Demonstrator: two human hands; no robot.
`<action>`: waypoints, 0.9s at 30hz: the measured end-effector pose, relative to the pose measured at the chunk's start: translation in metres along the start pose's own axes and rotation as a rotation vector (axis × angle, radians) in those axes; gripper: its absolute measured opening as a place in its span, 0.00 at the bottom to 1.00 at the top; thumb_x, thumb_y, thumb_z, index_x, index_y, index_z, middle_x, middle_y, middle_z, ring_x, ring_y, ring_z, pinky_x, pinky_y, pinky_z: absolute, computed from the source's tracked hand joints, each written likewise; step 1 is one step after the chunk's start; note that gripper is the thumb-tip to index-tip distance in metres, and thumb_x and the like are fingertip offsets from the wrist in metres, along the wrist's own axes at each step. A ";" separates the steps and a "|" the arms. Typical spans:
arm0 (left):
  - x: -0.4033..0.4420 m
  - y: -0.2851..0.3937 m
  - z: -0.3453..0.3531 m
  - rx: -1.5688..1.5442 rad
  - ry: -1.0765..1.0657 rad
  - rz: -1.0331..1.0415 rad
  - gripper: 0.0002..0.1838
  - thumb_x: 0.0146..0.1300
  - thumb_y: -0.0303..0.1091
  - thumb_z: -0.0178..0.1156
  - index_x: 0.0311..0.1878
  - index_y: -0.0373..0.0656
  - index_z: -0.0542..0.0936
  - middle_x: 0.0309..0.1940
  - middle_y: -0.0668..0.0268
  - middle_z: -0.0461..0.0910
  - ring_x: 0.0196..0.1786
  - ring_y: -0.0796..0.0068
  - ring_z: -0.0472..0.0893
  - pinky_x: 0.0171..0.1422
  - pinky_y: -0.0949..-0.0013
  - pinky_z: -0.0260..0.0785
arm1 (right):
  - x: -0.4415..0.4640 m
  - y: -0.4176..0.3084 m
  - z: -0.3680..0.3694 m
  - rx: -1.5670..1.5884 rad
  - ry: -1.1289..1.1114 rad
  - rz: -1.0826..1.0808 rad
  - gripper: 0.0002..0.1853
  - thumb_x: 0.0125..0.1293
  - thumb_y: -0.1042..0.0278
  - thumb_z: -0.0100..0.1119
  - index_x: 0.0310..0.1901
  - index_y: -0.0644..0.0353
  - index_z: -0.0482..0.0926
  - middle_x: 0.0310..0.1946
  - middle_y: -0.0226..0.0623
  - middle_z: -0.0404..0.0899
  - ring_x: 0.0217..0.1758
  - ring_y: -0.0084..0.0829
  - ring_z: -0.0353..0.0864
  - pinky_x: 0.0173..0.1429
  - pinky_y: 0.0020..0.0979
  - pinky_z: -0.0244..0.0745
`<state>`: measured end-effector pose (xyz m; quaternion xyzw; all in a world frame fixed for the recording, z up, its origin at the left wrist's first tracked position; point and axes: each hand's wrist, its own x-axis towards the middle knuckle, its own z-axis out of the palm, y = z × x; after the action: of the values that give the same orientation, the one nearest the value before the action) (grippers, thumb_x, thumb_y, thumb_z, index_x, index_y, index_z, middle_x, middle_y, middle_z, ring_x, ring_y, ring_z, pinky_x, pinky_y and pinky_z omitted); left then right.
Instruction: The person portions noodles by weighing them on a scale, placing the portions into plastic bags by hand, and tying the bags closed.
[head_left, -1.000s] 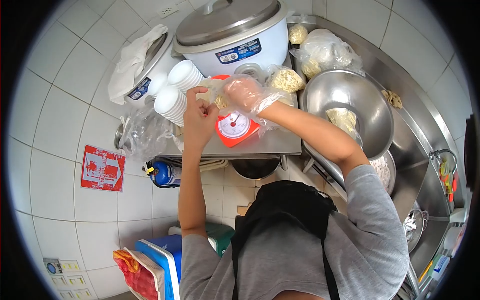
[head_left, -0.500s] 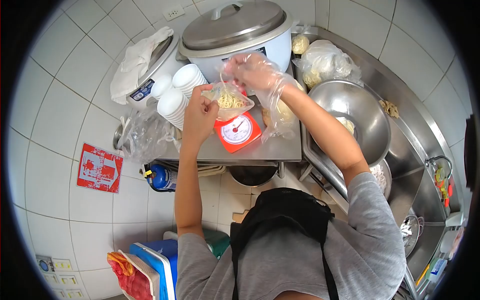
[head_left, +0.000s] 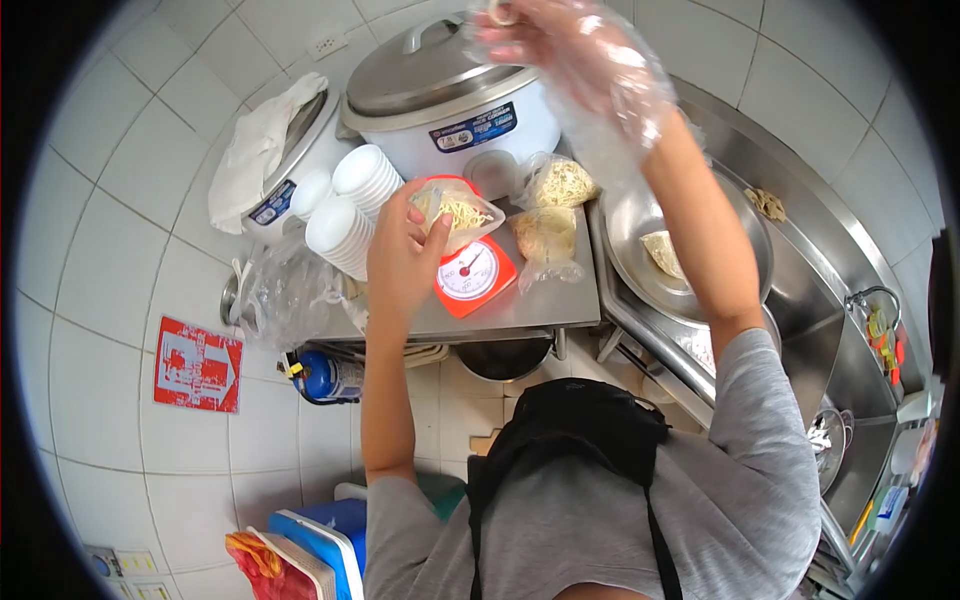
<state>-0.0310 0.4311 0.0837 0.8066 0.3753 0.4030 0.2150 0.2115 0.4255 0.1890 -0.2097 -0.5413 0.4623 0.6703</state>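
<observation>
My left hand (head_left: 408, 245) pinches the edge of an open clear bag of noodles (head_left: 462, 213), which rests on top of the red kitchen scale (head_left: 474, 277). The scale's dial faces me. High at the top of the view, my right hand (head_left: 565, 50), inside a loose clear plastic bag or glove, holds a pale noodle strand between curled fingers, in front of the large rice cooker (head_left: 437, 95). Two tied bags, one of noodles (head_left: 562, 184) and one of yellowish food (head_left: 546, 236), lie right of the scale.
Stacked white cups (head_left: 341, 232) and crumpled plastic bags (head_left: 287, 290) are left of the scale. A second cooker with a cloth (head_left: 262, 150) stands behind them. A large steel bowl (head_left: 735, 235) holding a bag is at the right, beside the steel sink edge (head_left: 800, 235).
My right hand has risen from beside the noodle bag to the top of the view, taking a strand up. My left hand stays at the bag's edge.
</observation>
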 end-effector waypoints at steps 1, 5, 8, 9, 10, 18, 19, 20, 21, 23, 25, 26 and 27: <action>-0.006 0.006 0.003 -0.031 0.021 0.015 0.19 0.58 0.27 0.58 0.54 0.40 0.70 0.25 0.72 0.67 0.26 0.86 0.69 0.30 0.80 0.63 | -0.014 -0.021 0.004 -0.143 0.041 0.045 0.31 0.55 0.60 0.62 0.59 0.63 0.65 0.47 0.44 0.76 0.47 0.31 0.78 0.51 0.30 0.73; -0.028 0.038 0.054 -0.223 -0.210 0.130 0.10 0.59 0.28 0.58 0.45 0.41 0.76 0.33 0.68 0.74 0.30 0.80 0.75 0.33 0.77 0.66 | -0.067 -0.042 -0.050 -0.415 0.174 0.029 0.12 0.62 0.62 0.56 0.37 0.64 0.74 0.31 0.34 0.76 0.32 0.23 0.75 0.40 0.23 0.72; -0.027 0.051 0.123 -0.232 -0.503 0.366 0.05 0.59 0.31 0.57 0.37 0.43 0.78 0.35 0.63 0.75 0.34 0.69 0.78 0.35 0.69 0.69 | -0.113 -0.061 -0.081 -0.561 0.275 0.201 0.12 0.61 0.61 0.59 0.35 0.62 0.74 0.28 0.30 0.74 0.27 0.19 0.71 0.37 0.22 0.69; -0.026 0.052 0.152 -0.236 -0.541 0.428 0.06 0.59 0.33 0.57 0.37 0.43 0.78 0.35 0.63 0.74 0.34 0.66 0.78 0.36 0.66 0.69 | -0.128 -0.067 -0.091 -0.601 0.312 0.255 0.12 0.61 0.61 0.59 0.35 0.62 0.74 0.27 0.29 0.73 0.26 0.19 0.70 0.37 0.22 0.68; -0.025 0.056 0.181 -0.238 -0.575 0.495 0.07 0.59 0.34 0.57 0.37 0.43 0.78 0.35 0.63 0.74 0.35 0.64 0.78 0.38 0.63 0.70 | -0.143 -0.073 -0.104 -0.633 0.322 0.280 0.12 0.61 0.61 0.59 0.35 0.61 0.75 0.26 0.29 0.73 0.26 0.19 0.70 0.37 0.22 0.69; -0.033 0.088 0.285 0.204 -0.489 0.627 0.08 0.53 0.37 0.60 0.28 0.43 0.82 0.51 0.47 0.66 0.51 0.52 0.70 0.49 0.55 0.69 | -0.242 -0.105 -0.135 -0.676 0.449 0.413 0.10 0.61 0.63 0.58 0.34 0.62 0.77 0.25 0.28 0.75 0.27 0.18 0.74 0.32 0.21 0.72; -0.029 0.081 0.287 0.208 -0.564 0.540 0.09 0.54 0.39 0.59 0.30 0.45 0.84 0.51 0.47 0.66 0.52 0.52 0.70 0.51 0.54 0.67 | -0.251 -0.100 -0.135 -0.667 0.458 0.428 0.10 0.61 0.64 0.58 0.34 0.62 0.77 0.25 0.28 0.75 0.27 0.18 0.74 0.32 0.21 0.72; -0.024 0.078 0.287 0.206 -0.654 0.447 0.10 0.55 0.39 0.58 0.33 0.45 0.84 0.48 0.48 0.69 0.46 0.53 0.74 0.50 0.56 0.68 | -0.256 -0.096 -0.132 -0.654 0.467 0.448 0.09 0.61 0.64 0.58 0.35 0.63 0.78 0.25 0.29 0.75 0.26 0.18 0.74 0.31 0.21 0.72; -0.021 0.074 0.288 0.169 -0.699 0.400 0.10 0.56 0.38 0.58 0.33 0.44 0.84 0.46 0.49 0.71 0.42 0.53 0.75 0.48 0.56 0.69 | -0.256 -0.095 -0.126 -0.641 0.471 0.497 0.09 0.60 0.65 0.58 0.33 0.63 0.76 0.25 0.30 0.74 0.26 0.20 0.74 0.31 0.22 0.73; -0.015 0.069 0.295 0.077 -0.719 0.341 0.10 0.55 0.36 0.59 0.35 0.42 0.83 0.42 0.49 0.74 0.38 0.53 0.77 0.46 0.58 0.70 | -0.260 -0.085 -0.128 -0.589 0.429 0.524 0.09 0.61 0.67 0.57 0.35 0.65 0.77 0.26 0.31 0.76 0.27 0.19 0.74 0.33 0.21 0.73; -0.011 0.064 0.304 -0.028 -0.677 0.305 0.09 0.53 0.32 0.60 0.36 0.39 0.82 0.40 0.49 0.76 0.36 0.53 0.78 0.44 0.59 0.70 | -0.260 -0.074 -0.125 -0.533 0.434 0.550 0.08 0.61 0.68 0.57 0.36 0.66 0.78 0.26 0.31 0.77 0.28 0.19 0.75 0.34 0.22 0.72; -0.009 0.063 0.307 -0.077 -0.693 0.279 0.10 0.52 0.31 0.59 0.37 0.40 0.81 0.40 0.51 0.76 0.39 0.53 0.77 0.45 0.58 0.70 | -0.260 -0.067 -0.125 -0.504 0.438 0.555 0.08 0.61 0.69 0.56 0.36 0.66 0.78 0.27 0.31 0.77 0.29 0.19 0.74 0.34 0.22 0.72; -0.007 0.061 0.308 -0.125 -0.706 0.250 0.10 0.51 0.29 0.58 0.38 0.40 0.81 0.40 0.53 0.75 0.42 0.53 0.76 0.47 0.58 0.69 | -0.259 -0.059 -0.125 -0.476 0.437 0.560 0.08 0.61 0.69 0.56 0.36 0.66 0.78 0.27 0.31 0.77 0.29 0.19 0.74 0.34 0.22 0.72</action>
<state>0.2425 0.3740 -0.0597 0.9206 0.1515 0.1454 0.3293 0.3527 0.2053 0.0570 -0.5905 -0.4003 0.4332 0.5508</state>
